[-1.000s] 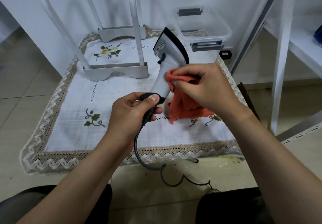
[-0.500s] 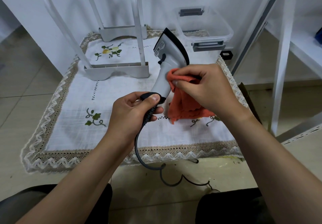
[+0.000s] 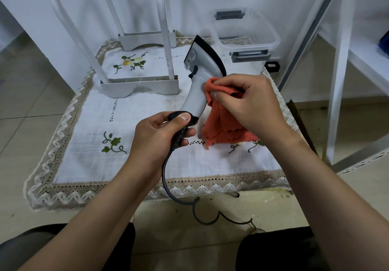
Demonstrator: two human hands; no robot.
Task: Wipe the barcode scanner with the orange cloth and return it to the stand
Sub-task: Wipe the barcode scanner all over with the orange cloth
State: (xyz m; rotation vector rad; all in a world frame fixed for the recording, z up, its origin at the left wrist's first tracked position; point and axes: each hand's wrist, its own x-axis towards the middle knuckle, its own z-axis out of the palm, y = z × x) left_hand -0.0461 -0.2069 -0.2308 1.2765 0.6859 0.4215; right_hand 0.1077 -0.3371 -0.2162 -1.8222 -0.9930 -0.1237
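The grey barcode scanner [image 3: 200, 74] with a black head stands tilted above a low table. My left hand [image 3: 160, 138] grips its black base and cable boot. My right hand [image 3: 250, 104] pinches the orange cloth [image 3: 223, 123] against the right side of the scanner's handle; the rest of the cloth hangs down toward the tablecloth. The scanner's dark cable [image 3: 168, 184] loops off the table's front edge to the floor. Which object is the scanner's stand I cannot tell.
A white embroidered tablecloth [image 3: 88, 127] with a lace border covers the table. A white plastic frame [image 3: 139, 83] stands at the back left. A clear lidded box [image 3: 244, 30] sits at the back right. White shelving [image 3: 341, 64] rises to the right.
The cloth in my right hand has shifted only slightly along the scanner's handle. My left hand holds the base in the same place.
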